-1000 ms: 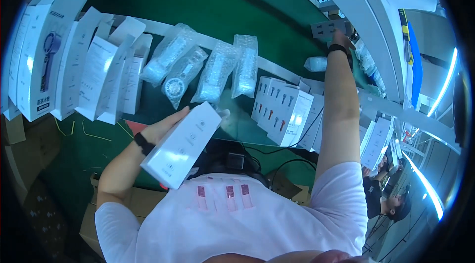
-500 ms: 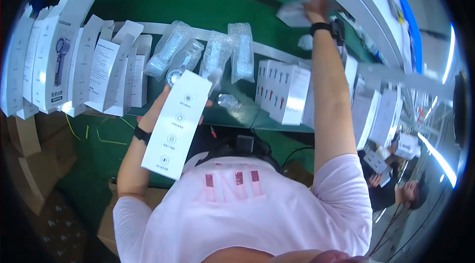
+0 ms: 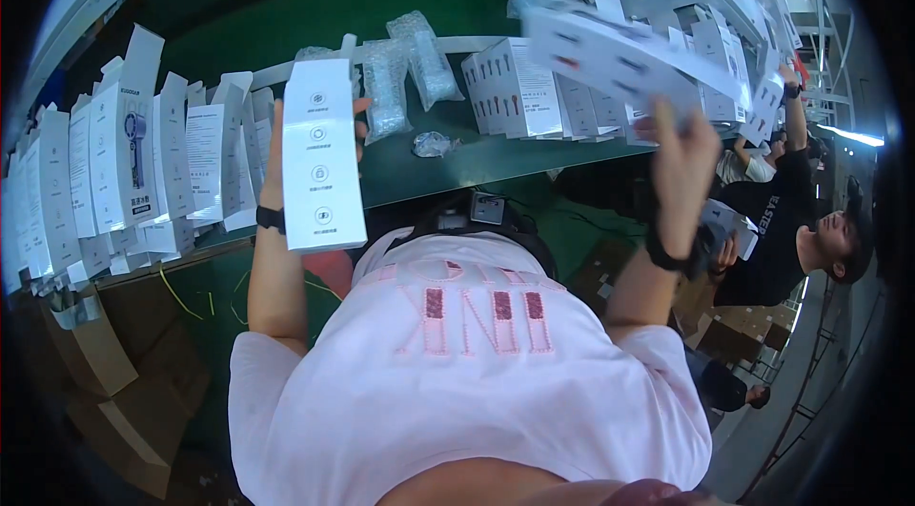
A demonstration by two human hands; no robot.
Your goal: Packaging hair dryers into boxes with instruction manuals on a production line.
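My left hand (image 3: 361, 117) grips a tall white carton (image 3: 324, 158) from behind, its plain side with small round icons facing up. A rod-like grey-white piece sticks out at the carton's top end. My right hand (image 3: 684, 158), blurred by motion, is at the lower edge of another white carton (image 3: 610, 53) printed with small pictures of handheld devices. That carton is tilted above the row of boxes, and my fingers seem closed on its edge. Bubble-wrapped items (image 3: 386, 91) lie on the green table (image 3: 419, 177) beyond my left hand.
Open-flapped white cartons (image 3: 124, 158) stand in a row at the left. More printed cartons (image 3: 515, 91) line the right. A small clear-wrapped piece (image 3: 434, 144) lies mid-table. Brown cardboard boxes (image 3: 105, 344) are on the floor. A co-worker in black (image 3: 777, 220) is at the right.
My right hand has come back from the far side of the table toward me and is now at a printed carton. The carton in my left hand has turned more upright and shifted slightly.
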